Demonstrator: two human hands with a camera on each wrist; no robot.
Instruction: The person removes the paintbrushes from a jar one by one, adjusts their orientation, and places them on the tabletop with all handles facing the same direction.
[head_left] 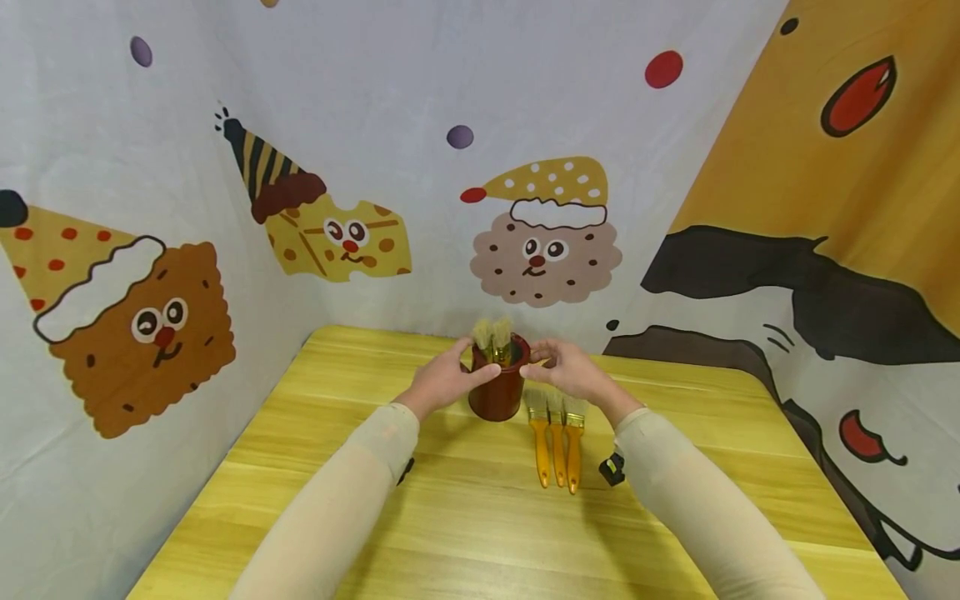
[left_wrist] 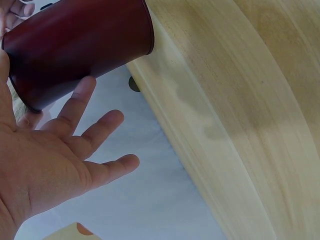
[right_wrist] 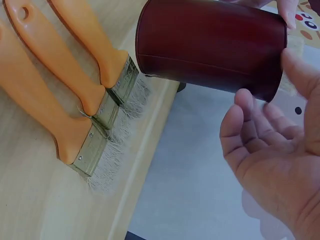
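Note:
A dark red pen holder stands upright near the back of the table, with paintbrushes in it, bristles up. My left hand holds its left side near the rim, thumb in front and fingers behind; in the left wrist view, the outer fingers spread away from the wall. From the other side my right hand holds the rim by thumb and fingers, the fingers bent in the right wrist view. Just right of the holder lie three orange-handled paintbrushes, bristles toward the back.
The wooden table ends close behind the holder, against a white cloth printed with cartoon figures. A small black item shows beside the right wrist, and another by the left wrist.

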